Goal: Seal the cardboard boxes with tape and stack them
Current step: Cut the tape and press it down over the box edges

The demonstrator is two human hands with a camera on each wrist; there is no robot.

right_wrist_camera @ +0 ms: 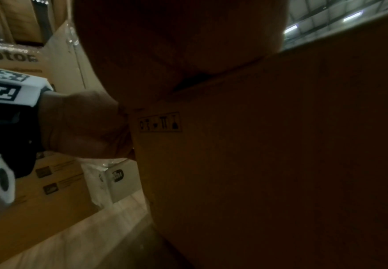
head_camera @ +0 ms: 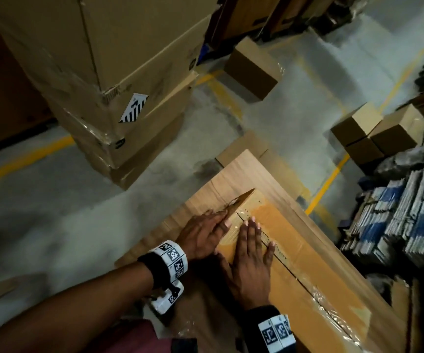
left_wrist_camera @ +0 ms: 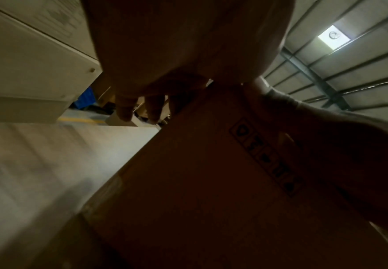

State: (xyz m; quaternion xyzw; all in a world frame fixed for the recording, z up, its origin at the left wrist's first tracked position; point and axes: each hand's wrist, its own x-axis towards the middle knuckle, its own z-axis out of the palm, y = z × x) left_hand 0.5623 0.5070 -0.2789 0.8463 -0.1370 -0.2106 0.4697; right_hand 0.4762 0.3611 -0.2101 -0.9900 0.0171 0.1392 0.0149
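A long cardboard box (head_camera: pixel 295 245) lies in front of me on a larger flat carton (head_camera: pixel 251 171). Clear tape (head_camera: pixel 259 220) runs along its top seam. My left hand (head_camera: pixel 205 233) lies flat on the box's near left edge, fingers straight. My right hand (head_camera: pixel 251 253) presses flat on the taped top beside the seam. A small cardboard flap (head_camera: pixel 241 200) sticks up just beyond the left fingertips. In the left wrist view the left fingers (left_wrist_camera: pixel 140 105) reach over the box's side (left_wrist_camera: pixel 211 182). The right wrist view shows the same dark side (right_wrist_camera: pixel 280 163) with handling symbols.
A tall stack of film-wrapped cartons (head_camera: pixel 109 80) stands at the left on the concrete floor (head_camera: pixel 53 212). Small closed boxes (head_camera: pixel 251 70) (head_camera: pixel 374 133) sit farther off. Bundles of flat blue-and-white packs (head_camera: pixel 409 210) line the right side. Yellow floor lines (head_camera: pixel 328 184) cross the floor.
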